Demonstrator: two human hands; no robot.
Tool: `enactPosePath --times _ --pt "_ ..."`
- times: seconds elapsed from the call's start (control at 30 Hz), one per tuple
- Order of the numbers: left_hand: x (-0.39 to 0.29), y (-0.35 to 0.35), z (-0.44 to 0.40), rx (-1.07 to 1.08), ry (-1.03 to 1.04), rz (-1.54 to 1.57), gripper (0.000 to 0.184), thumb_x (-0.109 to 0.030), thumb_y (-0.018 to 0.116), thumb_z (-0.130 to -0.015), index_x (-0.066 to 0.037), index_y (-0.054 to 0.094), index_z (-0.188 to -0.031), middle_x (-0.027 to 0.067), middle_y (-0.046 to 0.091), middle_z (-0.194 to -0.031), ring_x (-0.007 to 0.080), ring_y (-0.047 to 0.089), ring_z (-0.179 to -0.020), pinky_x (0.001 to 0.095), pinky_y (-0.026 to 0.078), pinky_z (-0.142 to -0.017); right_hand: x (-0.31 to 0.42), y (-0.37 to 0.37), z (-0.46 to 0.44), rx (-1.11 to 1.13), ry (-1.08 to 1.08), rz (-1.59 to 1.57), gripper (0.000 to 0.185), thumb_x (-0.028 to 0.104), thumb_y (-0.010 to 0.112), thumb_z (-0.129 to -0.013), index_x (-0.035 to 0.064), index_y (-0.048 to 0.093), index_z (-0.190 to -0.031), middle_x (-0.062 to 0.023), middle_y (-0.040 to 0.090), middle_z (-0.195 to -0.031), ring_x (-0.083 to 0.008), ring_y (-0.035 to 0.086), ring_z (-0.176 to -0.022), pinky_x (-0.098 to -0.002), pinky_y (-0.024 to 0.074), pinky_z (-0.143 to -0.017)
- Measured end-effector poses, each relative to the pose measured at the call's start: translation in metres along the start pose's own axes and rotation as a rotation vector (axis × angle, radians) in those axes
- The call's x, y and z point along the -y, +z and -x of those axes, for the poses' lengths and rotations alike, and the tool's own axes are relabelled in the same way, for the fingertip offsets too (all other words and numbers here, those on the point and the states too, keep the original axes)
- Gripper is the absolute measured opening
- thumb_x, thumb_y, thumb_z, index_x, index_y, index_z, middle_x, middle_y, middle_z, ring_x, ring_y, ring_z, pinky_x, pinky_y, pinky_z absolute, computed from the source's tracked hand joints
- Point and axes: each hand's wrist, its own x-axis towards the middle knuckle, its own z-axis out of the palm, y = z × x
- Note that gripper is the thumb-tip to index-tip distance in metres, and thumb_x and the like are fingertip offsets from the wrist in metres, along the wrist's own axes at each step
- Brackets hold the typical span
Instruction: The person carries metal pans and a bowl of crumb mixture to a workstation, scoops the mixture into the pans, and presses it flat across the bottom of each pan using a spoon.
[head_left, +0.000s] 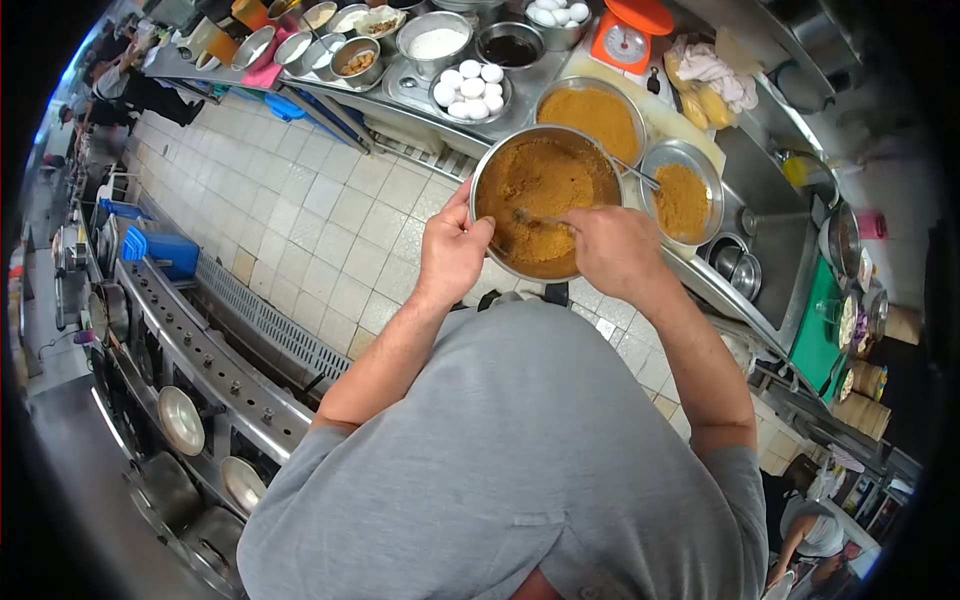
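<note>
My left hand grips the left rim of a round metal bowl, thumb over the edge and fingers around the outside. Golden-brown crumbs line the inside of this bowl, which I hold in front of my body. In my right hand, closed over the bowl's right side, is the handle of a slim metal utensil. Its tip sits in the crumbs, so I cannot tell whether it is a spoon or a fork. Just beyond the bowl stand two pans of similar crumbs, a large one and a smaller one.
Along the counter are a bowl of eggs, a bowl of white powder, a dark liquid and an orange scale. A sink lies right, a stove left. Other people stand at far left and lower right.
</note>
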Motion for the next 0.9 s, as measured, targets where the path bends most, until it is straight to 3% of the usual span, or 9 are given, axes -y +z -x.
enactPosePath --times 0.03,0.1,0.13,0.27,0.33,0.43,0.7,0.87,0.9 --pt "0.003 0.003 0.003 0.007 -0.008 -0.008 0.022 0.001 0.06 -0.095 0.003 0.059 -0.074 0.0204 0.053 -0.156 0.0198 0.068 -0.119 0.0279 0.059 -0.079 -0.003 -0.001 0.008 0.004 0.005 -0.011 0.018 0.01 0.06 -0.086 0.0049 0.076 -0.093 -0.0175 0.075 -0.086 -0.0356 0.075 -0.085 -0.0488 0.0575 -0.076" --pt "0.005 0.008 0.003 0.013 -0.146 0.144 0.014 -0.001 0.059 -0.097 0.008 0.069 -0.091 0.0155 0.056 -0.152 0.0158 0.072 -0.102 0.028 0.062 -0.073 -0.011 -0.01 0.019 -0.046 0.032 0.024 0.018 0.009 0.06 -0.086 0.0061 0.076 -0.093 -0.0182 0.074 -0.084 -0.0374 0.074 -0.084 -0.0497 0.0571 -0.077" --pt "0.0 0.012 0.006 -0.003 -0.17 0.167 0.021 -0.003 0.058 -0.099 0.009 0.072 -0.108 0.011 0.063 -0.142 0.0148 0.073 -0.095 0.0308 0.064 -0.077 -0.016 -0.011 0.021 -0.047 0.037 0.016 0.018 0.009 0.06 -0.086 0.0061 0.076 -0.093 -0.0182 0.074 -0.084 -0.0374 0.074 -0.084 -0.0497 0.0571 -0.077" --pt "-0.028 0.024 0.012 0.0 -0.328 0.337 0.023 -0.006 0.056 -0.101 0.007 0.071 -0.113 0.0096 0.07 -0.126 0.0152 0.073 -0.093 0.0314 0.065 -0.075 -0.024 -0.007 0.024 -0.1 -0.016 -0.011 0.015 0.009 0.061 -0.084 0.006 0.075 -0.089 -0.0174 0.074 -0.082 -0.0368 0.074 -0.083 -0.0495 0.0574 -0.076" --pt "-0.038 0.028 0.013 -0.021 -0.373 0.384 0.025 -0.009 0.055 -0.104 0.005 0.069 -0.119 0.0074 0.073 -0.109 0.0148 0.074 -0.089 0.0301 0.065 -0.072 -0.018 -0.002 0.025 -0.089 -0.042 -0.036 0.014 0.01 0.062 -0.083 0.0057 0.075 -0.088 -0.0169 0.074 -0.082 -0.0361 0.074 -0.082 -0.0492 0.0577 -0.075" --pt "-0.037 0.027 0.017 -0.005 -0.321 0.317 0.027 -0.012 0.054 -0.107 0.004 0.068 -0.123 0.0072 0.074 -0.104 0.013 0.073 -0.087 0.0277 0.065 -0.071 -0.008 0.003 0.027 0.016 -0.039 -0.008 0.014 0.01 0.063 -0.082 0.0052 0.075 -0.086 -0.0157 0.074 -0.081 -0.0353 0.075 -0.082 -0.0488 0.0583 -0.073" --pt "-0.018 0.026 0.022 -0.04 -0.295 0.155 0.032 -0.013 0.051 -0.109 0.004 0.065 -0.132 0.0094 0.073 -0.109 0.0114 0.072 -0.089 0.027 0.065 -0.071 0.004 0.018 0.046 0.022 -0.256 0.019 0.012 0.014 0.068 -0.078 0.0065 0.076 -0.082 -0.0135 0.075 -0.079 -0.0323 0.075 -0.077 -0.0444 0.0597 -0.071" --pt "-0.014 0.018 0.021 -0.011 -0.333 0.2 0.036 -0.013 0.051 -0.109 0.005 0.061 -0.138 0.011 0.073 -0.11 0.0132 0.073 -0.09 0.0273 0.065 -0.074 -0.013 -0.003 0.03 0.096 -0.19 0.066 0.014 0.011 0.066 -0.08 0.0061 0.078 -0.086 -0.0149 0.075 -0.081 -0.0327 0.076 -0.08 -0.0453 0.06 -0.074" --pt "-0.018 0.017 0.021 -0.014 -0.31 0.212 0.022 -0.011 0.054 -0.107 0.008 0.064 -0.111 0.015 0.063 -0.134 0.0106 0.071 -0.089 0.0253 0.06 -0.069 -0.015 -0.005 0.026 0.109 -0.12 0.052 0.016 0.011 0.065 -0.081 0.0063 0.078 -0.088 -0.0153 0.076 -0.081 -0.033 0.076 -0.081 -0.0459 0.0601 -0.076"
